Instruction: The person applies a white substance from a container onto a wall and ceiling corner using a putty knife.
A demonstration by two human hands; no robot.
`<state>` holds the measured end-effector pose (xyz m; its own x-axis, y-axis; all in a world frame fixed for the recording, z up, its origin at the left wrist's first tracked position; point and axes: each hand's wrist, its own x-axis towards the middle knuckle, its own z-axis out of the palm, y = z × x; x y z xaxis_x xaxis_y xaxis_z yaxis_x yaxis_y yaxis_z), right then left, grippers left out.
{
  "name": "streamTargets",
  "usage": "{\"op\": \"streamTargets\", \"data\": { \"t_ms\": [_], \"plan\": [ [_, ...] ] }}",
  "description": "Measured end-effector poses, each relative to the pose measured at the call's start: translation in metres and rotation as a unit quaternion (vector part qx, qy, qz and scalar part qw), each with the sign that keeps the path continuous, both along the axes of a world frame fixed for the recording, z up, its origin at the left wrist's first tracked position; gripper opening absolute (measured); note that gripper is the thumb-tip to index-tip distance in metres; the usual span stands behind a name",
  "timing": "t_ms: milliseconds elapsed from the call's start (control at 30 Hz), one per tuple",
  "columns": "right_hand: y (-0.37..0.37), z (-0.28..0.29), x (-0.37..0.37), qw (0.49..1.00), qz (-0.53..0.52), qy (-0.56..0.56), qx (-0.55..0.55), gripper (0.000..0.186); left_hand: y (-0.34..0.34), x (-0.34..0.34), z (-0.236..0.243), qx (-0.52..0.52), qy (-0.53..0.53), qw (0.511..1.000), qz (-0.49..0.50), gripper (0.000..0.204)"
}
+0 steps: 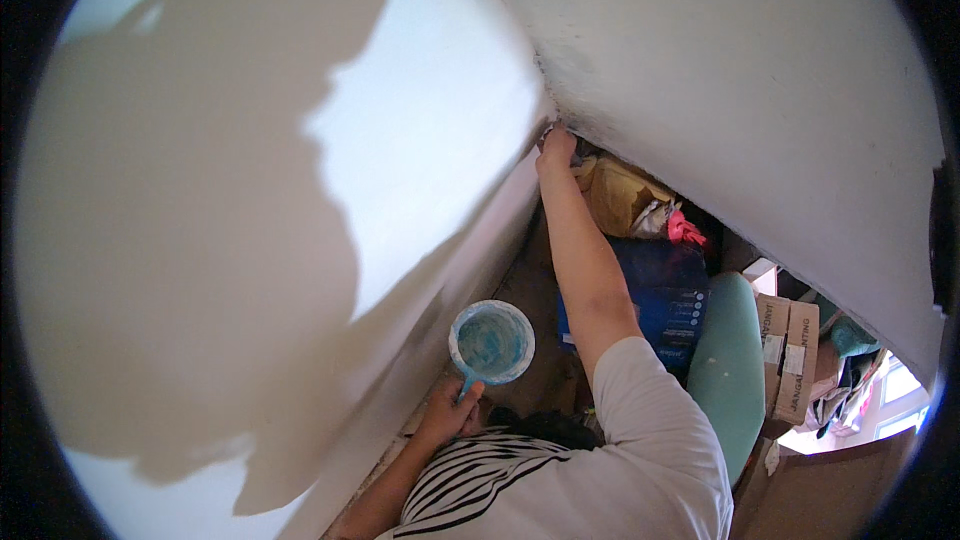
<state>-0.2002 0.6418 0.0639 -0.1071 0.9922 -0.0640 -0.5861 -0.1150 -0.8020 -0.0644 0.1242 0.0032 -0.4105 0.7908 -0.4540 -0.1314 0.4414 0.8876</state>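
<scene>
Low at the centre, my left hand [453, 412] is closed round the handle of a round blue dipper [526, 322]. Pale smears coat its rim, and a whitish residue streaks the inside. My right arm stretches far forward to the corner where the left wall [440, 180] meets the slanted surface [720, 70] on the right. There my right hand [558, 147] is closed, its fingers against the corner. Whatever it grips is too small and too hidden to name.
Below the slanted surface are a yellowish bag [618, 195], a pink cloth [686, 229] and a dark blue box [672, 280]. Farther right stand a pale green rounded panel [728, 370] and brown cartons [796, 365]. My shadow covers much of the left wall.
</scene>
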Motion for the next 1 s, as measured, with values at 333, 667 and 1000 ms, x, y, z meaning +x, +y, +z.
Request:
{"op": "streamTargets", "data": {
  "t_ms": [333, 667, 1000],
  "plan": [
    [-0.021, 0.011, -0.008, 0.994, -0.064, -0.066, 0.056, 0.036, 0.002, -0.004, -0.005, 0.006, -0.023, 1.000, -0.010, 0.041],
    [-0.081, 0.038, 0.031, 1.000, 0.003, -0.004, 0.028, 0.008, 0.000, -0.008, -0.002, -0.007, 0.004, 1.000, -0.024, 0.043],
    [-0.106, -0.004, 0.060, 0.999, 0.039, -0.021, -0.003, 0.012, -0.002, -0.007, -0.001, -0.015, -0.048, 0.999, -0.008, 0.044]
  ]
}}
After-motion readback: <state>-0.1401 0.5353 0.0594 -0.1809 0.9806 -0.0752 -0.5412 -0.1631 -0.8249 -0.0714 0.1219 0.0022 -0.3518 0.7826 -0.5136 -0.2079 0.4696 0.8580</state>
